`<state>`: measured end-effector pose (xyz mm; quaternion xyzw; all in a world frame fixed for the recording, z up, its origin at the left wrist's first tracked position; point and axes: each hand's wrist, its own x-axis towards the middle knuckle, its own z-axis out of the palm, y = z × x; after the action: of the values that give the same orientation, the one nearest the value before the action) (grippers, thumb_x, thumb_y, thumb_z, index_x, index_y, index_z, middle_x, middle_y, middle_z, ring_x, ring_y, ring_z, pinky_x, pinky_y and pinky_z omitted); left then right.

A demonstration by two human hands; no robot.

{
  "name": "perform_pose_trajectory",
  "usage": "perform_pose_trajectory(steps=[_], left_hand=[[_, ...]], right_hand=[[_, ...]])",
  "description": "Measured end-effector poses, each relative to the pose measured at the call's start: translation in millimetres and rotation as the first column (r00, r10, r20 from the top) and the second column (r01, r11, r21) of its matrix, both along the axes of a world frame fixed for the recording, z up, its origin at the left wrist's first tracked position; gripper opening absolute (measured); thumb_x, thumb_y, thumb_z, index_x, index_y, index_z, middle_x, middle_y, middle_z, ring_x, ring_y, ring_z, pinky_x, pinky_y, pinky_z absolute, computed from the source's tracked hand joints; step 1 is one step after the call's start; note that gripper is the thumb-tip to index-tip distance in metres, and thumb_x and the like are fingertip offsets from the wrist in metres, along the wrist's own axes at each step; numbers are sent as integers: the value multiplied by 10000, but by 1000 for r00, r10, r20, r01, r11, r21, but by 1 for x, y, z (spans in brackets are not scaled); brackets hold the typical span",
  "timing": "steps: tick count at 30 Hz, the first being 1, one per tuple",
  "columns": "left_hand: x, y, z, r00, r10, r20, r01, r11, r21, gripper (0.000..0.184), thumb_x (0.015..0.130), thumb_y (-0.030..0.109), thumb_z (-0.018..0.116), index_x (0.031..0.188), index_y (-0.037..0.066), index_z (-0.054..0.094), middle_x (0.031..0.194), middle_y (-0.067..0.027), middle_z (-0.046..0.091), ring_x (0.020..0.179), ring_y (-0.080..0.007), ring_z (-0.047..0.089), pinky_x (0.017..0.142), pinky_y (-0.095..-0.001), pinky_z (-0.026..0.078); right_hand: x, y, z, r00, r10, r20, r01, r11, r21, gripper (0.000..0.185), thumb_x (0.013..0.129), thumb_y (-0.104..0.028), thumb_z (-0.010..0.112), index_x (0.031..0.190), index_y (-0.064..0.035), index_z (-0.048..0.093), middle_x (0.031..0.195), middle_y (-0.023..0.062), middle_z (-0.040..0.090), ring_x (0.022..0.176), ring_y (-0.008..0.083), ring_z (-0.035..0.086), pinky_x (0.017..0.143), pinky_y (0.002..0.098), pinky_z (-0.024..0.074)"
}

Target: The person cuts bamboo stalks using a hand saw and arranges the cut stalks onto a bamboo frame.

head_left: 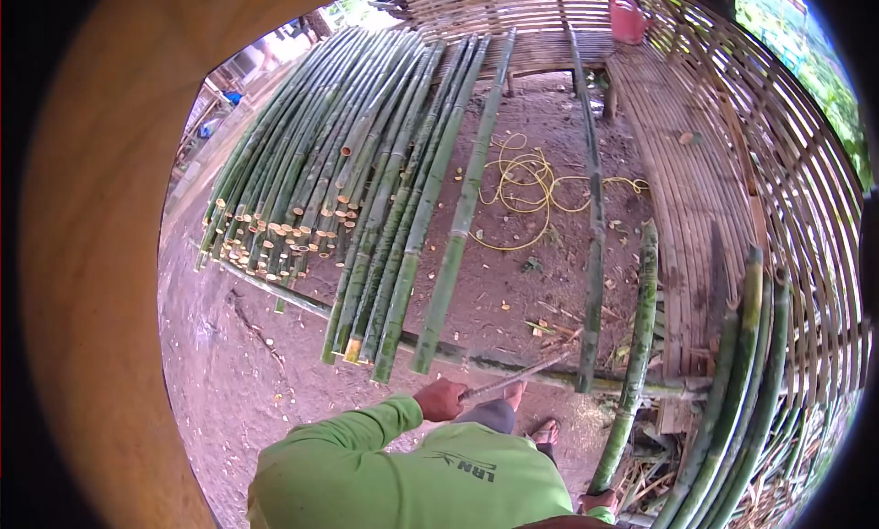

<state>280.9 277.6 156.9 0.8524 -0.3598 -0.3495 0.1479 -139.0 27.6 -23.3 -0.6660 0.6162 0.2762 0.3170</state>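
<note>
My left hand [440, 401] is closed around one end of a long, thin blade-like tool [513, 375], which looks like a machete. The tool slants up and right above the crosswise bamboo pole [485, 358]. At the bottom right, my right hand [599, 501] grips the near end of a green bamboo pole [634, 364], with its fingers partly hidden. This pole rises away from me across the crosswise pole. Just left of it, another bamboo pole [592, 254] lies lengthwise, its near end past the crosswise pole.
A large stack of cut bamboo poles [366, 153] lies at left. Yellow rope [526, 183] is looped on the dirt ground. A slatted bamboo bench [682, 153] and lattice fence [778, 117] border the right. Several poles [746, 382] lean there. A red container [627, 21] stands at back.
</note>
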Motion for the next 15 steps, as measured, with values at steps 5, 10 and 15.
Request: perform_pose_trajectory(steps=[5, 10, 15], left_hand=[[29, 5, -26, 998, 26, -52, -36, 977, -211, 158, 750, 144, 577, 823, 5, 576, 701, -239, 590, 657, -441, 579, 614, -483, 469], [62, -7, -6, 996, 51, -79, -66, 976, -207, 178, 766, 154, 583, 861, 4, 593, 705, -257, 586, 682, -450, 589, 608, -490, 460], [71, -10, -7, 982, 156, -107, -173, 970, -170, 190, 790, 184, 598, 830, -1, 572, 652, -242, 572, 614, -434, 579, 559, -471, 450]], right_hand=[[127, -78, 11, 984, 150, 98, -144, 987, -73, 814, 458, -370, 847, 1115, 26, 571, 1098, 216, 617, 1048, 366, 596, 923, 418, 484], [348, -239, 5, 879, 317, 357, -66, 821, -567, 582, 645, -252, 743, 1149, -11, 583, 1025, 200, 654, 966, 318, 647, 848, 425, 529], [491, -366, 70, 502, 425, 753, 363, 687, -629, 726, 727, -333, 765, 1330, -84, 447, 1225, 156, 588, 1073, 288, 590, 919, 420, 470]])
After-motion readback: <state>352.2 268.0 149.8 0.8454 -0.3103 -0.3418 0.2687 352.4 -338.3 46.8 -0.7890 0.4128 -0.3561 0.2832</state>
